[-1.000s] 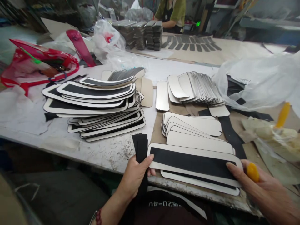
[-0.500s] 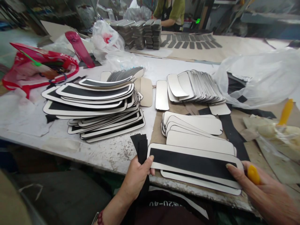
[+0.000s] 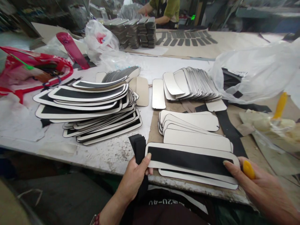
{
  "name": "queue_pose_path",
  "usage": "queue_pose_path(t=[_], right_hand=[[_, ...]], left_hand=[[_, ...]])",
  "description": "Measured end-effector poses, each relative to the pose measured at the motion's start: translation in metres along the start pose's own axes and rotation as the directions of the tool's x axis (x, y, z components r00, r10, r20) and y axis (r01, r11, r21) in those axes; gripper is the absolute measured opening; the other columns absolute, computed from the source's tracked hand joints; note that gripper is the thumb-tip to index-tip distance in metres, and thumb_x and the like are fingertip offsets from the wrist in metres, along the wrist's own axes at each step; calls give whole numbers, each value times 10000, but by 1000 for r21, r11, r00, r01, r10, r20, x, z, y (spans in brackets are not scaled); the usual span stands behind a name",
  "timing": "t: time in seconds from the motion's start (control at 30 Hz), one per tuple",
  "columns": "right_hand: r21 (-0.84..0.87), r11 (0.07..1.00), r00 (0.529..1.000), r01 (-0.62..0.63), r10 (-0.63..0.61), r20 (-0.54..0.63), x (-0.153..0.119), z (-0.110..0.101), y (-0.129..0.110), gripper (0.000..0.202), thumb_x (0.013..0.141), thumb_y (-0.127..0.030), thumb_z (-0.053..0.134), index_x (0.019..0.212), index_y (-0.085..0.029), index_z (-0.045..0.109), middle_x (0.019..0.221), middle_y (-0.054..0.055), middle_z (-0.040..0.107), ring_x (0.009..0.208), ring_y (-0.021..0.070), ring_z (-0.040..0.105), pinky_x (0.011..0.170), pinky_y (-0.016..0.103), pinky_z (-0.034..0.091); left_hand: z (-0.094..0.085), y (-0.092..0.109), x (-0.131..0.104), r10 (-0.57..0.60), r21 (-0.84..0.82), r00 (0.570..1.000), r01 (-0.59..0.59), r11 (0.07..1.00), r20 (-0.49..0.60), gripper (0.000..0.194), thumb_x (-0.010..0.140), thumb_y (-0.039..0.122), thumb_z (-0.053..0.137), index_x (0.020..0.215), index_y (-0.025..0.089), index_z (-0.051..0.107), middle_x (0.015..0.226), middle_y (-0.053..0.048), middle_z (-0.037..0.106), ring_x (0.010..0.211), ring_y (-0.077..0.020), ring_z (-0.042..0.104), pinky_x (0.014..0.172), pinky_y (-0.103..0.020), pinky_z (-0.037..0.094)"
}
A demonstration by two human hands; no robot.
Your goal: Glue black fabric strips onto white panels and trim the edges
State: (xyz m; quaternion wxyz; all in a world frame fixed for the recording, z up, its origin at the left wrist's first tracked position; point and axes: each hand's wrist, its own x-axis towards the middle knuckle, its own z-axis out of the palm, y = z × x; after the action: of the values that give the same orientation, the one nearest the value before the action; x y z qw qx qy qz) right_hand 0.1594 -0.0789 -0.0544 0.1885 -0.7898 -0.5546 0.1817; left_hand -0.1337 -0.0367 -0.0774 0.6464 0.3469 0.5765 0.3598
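A long white panel (image 3: pixel 211 154) with rounded corners lies in front of me, a black strip (image 3: pixel 185 159) along its middle. My left hand (image 3: pixel 133 178) is closed round a bunch of black strips (image 3: pixel 138 149), its thumb pressing the panel's left end. At the right end, my right hand (image 3: pixel 260 184) grips the panel, thumb on the black strip. A yellow handle (image 3: pixel 248 169) also sits in that hand; the rest of the tool is hidden. Another panel (image 3: pixel 199 180) shows underneath. Just behind are fanned plain white panels (image 3: pixel 194 139).
Panels with black centres (image 3: pixel 91 92) are piled at left. Curved white pieces (image 3: pixel 199 84) stand in a row behind, beside a clear plastic bag (image 3: pixel 253 72). A yellow-handled brush or spreader (image 3: pixel 280 106) is at right. Across the table, a person (image 3: pixel 167 14) works near grey stacks (image 3: pixel 147 32).
The whole view has shifted slightly, so things sit a little further left. Both hands keep their hold on the panel; the right thumb stays on the strip's end.
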Motion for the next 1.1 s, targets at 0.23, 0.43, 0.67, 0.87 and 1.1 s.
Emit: queue_pose_path(t=[0.23,0.43,0.67,0.87,1.1], right_hand=[[139,989,999,46,-46,3,0,4,-5,346,819,-486,469,617,-212,411,545,-46,391,506,118,400,496,231,338],[150,988,992,18,-37,121,6,0,1,303,847,-438,457,664,-198,429,611,-41,445,582,119,420,543,220,336],[130,991,989,-33,14,149,7,-1,5,342,801,-513,431,632,-216,427,578,-28,445,554,143,438,546,253,352],[53,994,984,-100,90,156,12,3,11,380,679,-607,464,573,-243,442,504,1,502,499,181,500,520,287,373],[86,985,982,-152,140,130,11,-3,5,379,607,-632,512,619,-253,509,540,30,573,537,221,544,527,309,412]], left_hand=[[-5,2,4,-92,73,995,95,993,-47,365,703,513,649,575,209,492,458,30,484,436,-132,426,433,-234,357],[-4,-2,10,-50,194,997,61,979,-61,411,671,498,683,475,191,491,430,13,485,447,-131,450,428,-219,381],[3,-1,1,-31,195,999,27,980,17,416,761,480,602,506,173,485,451,16,475,447,-103,426,468,-214,374],[2,-2,-1,-66,119,995,57,991,69,309,809,423,561,642,170,500,468,29,501,449,-84,410,449,-189,323],[1,1,-1,-72,13,997,72,997,23,256,749,392,637,741,160,528,509,41,506,432,-80,408,420,-191,323]])
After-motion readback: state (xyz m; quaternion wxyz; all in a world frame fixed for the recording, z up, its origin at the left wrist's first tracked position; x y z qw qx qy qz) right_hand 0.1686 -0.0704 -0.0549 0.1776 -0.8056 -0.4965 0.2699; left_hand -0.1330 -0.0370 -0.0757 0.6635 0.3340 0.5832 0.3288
